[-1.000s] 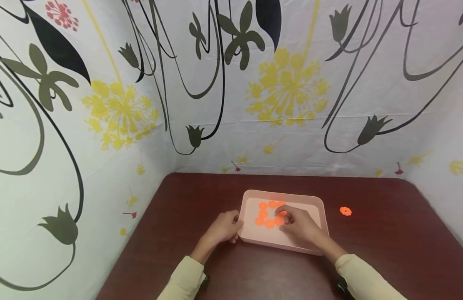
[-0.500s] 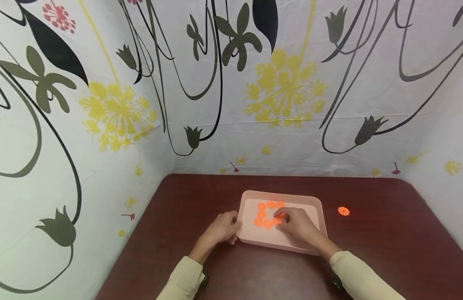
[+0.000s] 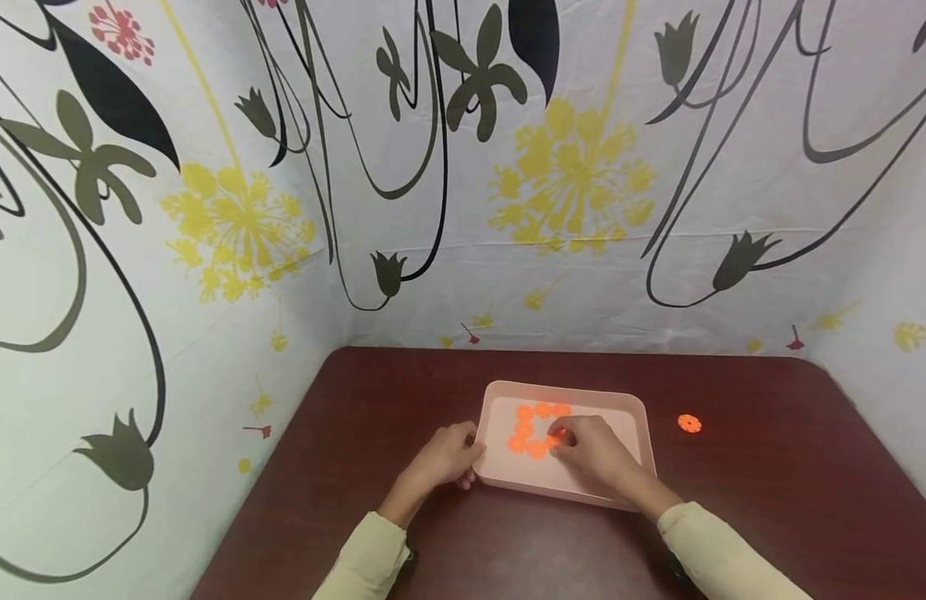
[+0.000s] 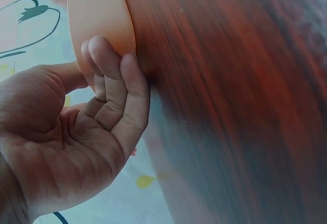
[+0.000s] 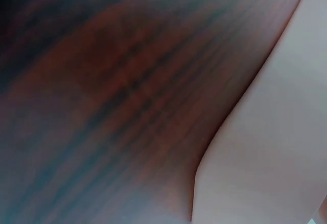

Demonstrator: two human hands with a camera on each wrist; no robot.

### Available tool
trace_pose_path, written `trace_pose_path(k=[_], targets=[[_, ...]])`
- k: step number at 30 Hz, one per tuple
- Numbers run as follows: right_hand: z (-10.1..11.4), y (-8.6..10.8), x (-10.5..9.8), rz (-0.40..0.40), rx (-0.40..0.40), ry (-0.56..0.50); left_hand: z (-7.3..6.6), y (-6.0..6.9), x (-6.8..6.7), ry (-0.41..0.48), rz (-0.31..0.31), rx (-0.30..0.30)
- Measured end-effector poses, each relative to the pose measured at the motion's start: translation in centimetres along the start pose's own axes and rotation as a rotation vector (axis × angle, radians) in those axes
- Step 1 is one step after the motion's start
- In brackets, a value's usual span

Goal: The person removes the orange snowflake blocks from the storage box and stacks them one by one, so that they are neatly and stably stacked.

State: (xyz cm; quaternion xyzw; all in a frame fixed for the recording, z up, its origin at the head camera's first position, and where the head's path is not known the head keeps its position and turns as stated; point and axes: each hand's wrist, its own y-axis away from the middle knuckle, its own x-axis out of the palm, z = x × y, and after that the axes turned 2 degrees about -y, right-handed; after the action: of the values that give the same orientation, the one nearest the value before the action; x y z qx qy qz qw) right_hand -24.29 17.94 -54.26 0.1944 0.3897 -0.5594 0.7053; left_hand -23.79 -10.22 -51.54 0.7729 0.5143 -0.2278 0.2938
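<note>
A pale pink rectangular tray (image 3: 613,406) lies on the table, with several small orange discs (image 3: 524,428) set out in a ring on its floor. At the tray's left end my left hand (image 3: 449,454) grips the rim; in the left wrist view, the fingers of that hand (image 4: 97,116) curl under the tray's outer wall (image 4: 104,17). My right hand (image 3: 599,450) reaches over the tray's right part, its thumb and index finger pinching an orange disc (image 3: 554,440) at the ring's right side. The hand hides part of the ring. The right wrist view shows mostly the tray's wall (image 5: 271,121).
One orange disc (image 3: 689,423) with a notched edge lies alone on the table, right of the tray. The dark reddish-brown table (image 3: 402,383) has rounded far corners. A white cloth (image 3: 463,208) with printed flowers hangs behind it and at the sides.
My right fingers have shifted slightly left and closer over the ring's right-side discs. My left hand and the tray hold still; the view wobbles a little.
</note>
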Motion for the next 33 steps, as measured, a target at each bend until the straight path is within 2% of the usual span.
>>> trace_pose_path(k=[6, 10, 16, 20, 23, 25, 33], targets=[[0.0, -0.6, 0.2, 0.016, -0.027, 0.084, 0.0, 0.0, -0.1, 0.010, 0.002, 0.007], [0.2, -1.0, 0.1, 0.021, -0.035, 0.102, 0.1, -0.1, -0.1, 0.020, 0.002, 0.012], [0.5, -0.8, -0.8, 0.041, 0.036, 0.063, 0.1, 0.0, 0.0, 0.027, 0.007, 0.007], [0.5, -0.1, -2.6, 0.023, 0.032, 0.061, 0.1, 0.0, 0.1, 0.022, 0.005, 0.006], [0.0, 0.5, -4.2, -0.033, -0.023, 0.088, 0.1, 0.0, 0.1, 0.015, 0.003, 0.005], [-0.6, 1.2, -5.3, -0.066, -0.032, 0.111, 0.1, 0.0, 0.1, 0.010, 0.003, 0.001], [-4.3, 4.1, -9.4, -0.152, 0.042, 0.258, 0.2, 0.0, 0.1, 0.010, 0.004, -0.005]])
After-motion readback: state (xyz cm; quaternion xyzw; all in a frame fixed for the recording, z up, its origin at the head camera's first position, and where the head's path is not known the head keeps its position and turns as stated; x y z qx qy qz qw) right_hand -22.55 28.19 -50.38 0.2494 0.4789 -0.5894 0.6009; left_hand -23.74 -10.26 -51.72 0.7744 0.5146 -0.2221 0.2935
